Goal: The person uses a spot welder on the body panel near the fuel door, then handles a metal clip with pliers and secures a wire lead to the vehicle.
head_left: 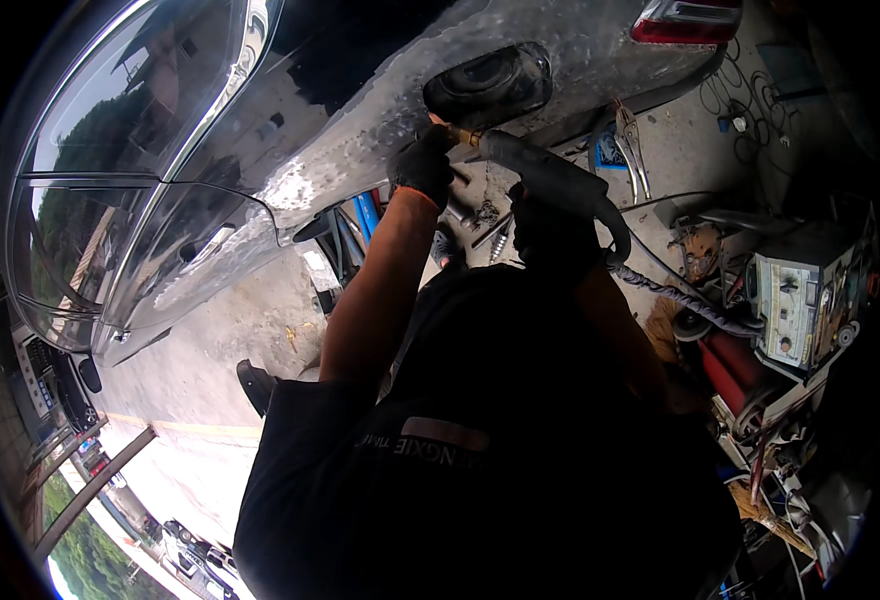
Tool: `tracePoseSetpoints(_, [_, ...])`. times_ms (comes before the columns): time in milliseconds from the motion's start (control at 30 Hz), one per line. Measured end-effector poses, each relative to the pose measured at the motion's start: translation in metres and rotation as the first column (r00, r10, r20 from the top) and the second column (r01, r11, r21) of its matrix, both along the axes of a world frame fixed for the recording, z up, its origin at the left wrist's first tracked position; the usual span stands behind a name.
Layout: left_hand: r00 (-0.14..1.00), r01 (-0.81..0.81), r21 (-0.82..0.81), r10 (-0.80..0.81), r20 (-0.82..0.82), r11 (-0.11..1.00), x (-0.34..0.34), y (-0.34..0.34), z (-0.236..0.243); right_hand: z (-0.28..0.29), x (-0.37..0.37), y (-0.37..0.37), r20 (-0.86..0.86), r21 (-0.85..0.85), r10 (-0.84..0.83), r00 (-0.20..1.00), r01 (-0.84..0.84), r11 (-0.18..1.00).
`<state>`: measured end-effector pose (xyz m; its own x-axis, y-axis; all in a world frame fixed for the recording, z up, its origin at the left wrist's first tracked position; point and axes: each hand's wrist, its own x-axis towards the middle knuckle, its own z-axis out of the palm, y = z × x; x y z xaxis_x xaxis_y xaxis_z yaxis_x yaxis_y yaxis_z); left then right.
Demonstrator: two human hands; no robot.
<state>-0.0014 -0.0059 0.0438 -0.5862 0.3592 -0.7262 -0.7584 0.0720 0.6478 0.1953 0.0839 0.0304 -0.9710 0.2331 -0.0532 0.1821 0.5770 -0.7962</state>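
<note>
My left hand (420,168), in a dark glove with an orange cuff, is closed at the brass-coloured front end (468,136) of a black gun-shaped tool (530,160), just below a dark oval recess (485,85) in the car's scuffed body panel (340,150). What its fingers hold is too dark to make out. My right hand (550,230), also dark-gloved, is closed on the tool's handle, from which a sleeved cable (685,300) runs to the right.
A welder-like machine (795,310) and red cylinder (730,365) stand at right among clutter. Locking pliers (632,150), a blue tray (608,152), scattered tools (490,230) and cables lie on the concrete floor (210,370) below the bumper. The car's red tail light (685,22) is at the top.
</note>
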Motion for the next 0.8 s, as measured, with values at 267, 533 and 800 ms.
tracePoseSetpoints(267, [0.991,0.052,-0.019,-0.054,-0.124,0.998,-0.005,0.003,-0.018,0.022,-0.006,0.009,-0.073,0.441,0.006,0.997,0.027,0.897])
tracePoseSetpoints(533, [0.996,-0.073,-0.086,0.068,-0.063,0.994,-0.002,0.006,-0.012,0.000,-0.002,0.017,-0.136,0.473,0.062,0.989,0.010,0.881])
tracePoseSetpoints(800, [0.981,-0.045,-0.047,0.035,-0.191,0.998,0.000,0.009,-0.017,-0.016,-0.003,0.037,0.229,-0.047,0.208,0.951,-0.203,0.978])
